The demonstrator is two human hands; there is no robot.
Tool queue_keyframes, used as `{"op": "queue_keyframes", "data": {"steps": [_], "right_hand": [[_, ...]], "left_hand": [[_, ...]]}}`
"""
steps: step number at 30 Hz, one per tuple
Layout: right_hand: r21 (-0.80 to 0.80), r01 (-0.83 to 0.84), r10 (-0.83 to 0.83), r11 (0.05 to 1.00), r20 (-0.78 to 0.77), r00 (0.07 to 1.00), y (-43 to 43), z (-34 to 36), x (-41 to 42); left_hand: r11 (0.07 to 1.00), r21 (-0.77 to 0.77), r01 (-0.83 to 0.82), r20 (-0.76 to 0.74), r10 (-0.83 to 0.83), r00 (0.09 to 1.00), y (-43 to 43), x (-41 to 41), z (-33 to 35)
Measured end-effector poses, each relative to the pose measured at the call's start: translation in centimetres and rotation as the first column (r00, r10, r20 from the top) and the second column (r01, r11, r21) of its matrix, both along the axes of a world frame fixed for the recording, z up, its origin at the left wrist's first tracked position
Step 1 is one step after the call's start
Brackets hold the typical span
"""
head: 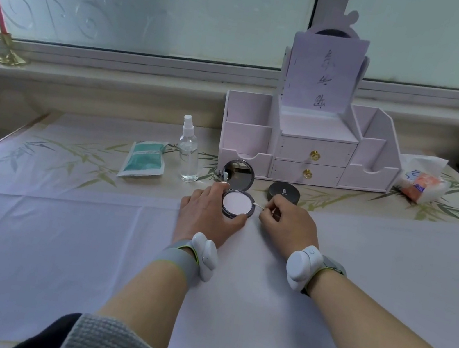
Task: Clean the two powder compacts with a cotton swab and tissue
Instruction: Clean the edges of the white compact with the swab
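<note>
Left hand (pixel 205 215) of mine curls round the open compact (pixel 238 203), thumb on its near rim, fingers at its far left edge, holding it down on the white cloth (pixel 58 235). My right hand (pixel 289 226) pinches a cotton swab (pixel 259 207), its tip at the compact's right rim. The mirror lid (pixel 237 176) stands up on the far side. The closed compact (pixel 283 192) lies just beyond my right hand. The tissue pack (pixel 421 183) sits far right, beside the organiser (pixel 310 145).
</note>
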State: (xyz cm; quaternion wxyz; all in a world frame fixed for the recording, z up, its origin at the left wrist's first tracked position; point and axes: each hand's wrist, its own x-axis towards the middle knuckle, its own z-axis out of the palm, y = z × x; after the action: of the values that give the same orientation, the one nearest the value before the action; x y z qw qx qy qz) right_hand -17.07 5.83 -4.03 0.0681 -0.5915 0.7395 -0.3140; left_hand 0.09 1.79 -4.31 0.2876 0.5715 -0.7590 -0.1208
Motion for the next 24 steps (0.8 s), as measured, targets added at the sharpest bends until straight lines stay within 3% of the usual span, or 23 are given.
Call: {"op": "queue_keyframes", "data": {"steps": [8,24], "right_hand": [[0.016,-0.079,0.078,0.997,0.013,0.997,0.4,-0.1,0.1],[-0.096,0.058,-0.048,0.994,0.101,0.994,-2.4,-0.1,0.8]], "left_hand": [[1.0,0.009,0.006,-0.01,-0.006,1.0,0.0,0.0,0.1],[0.999,0.017,0.029,0.004,-0.029,1.0,0.3,-0.1,0.4]]}}
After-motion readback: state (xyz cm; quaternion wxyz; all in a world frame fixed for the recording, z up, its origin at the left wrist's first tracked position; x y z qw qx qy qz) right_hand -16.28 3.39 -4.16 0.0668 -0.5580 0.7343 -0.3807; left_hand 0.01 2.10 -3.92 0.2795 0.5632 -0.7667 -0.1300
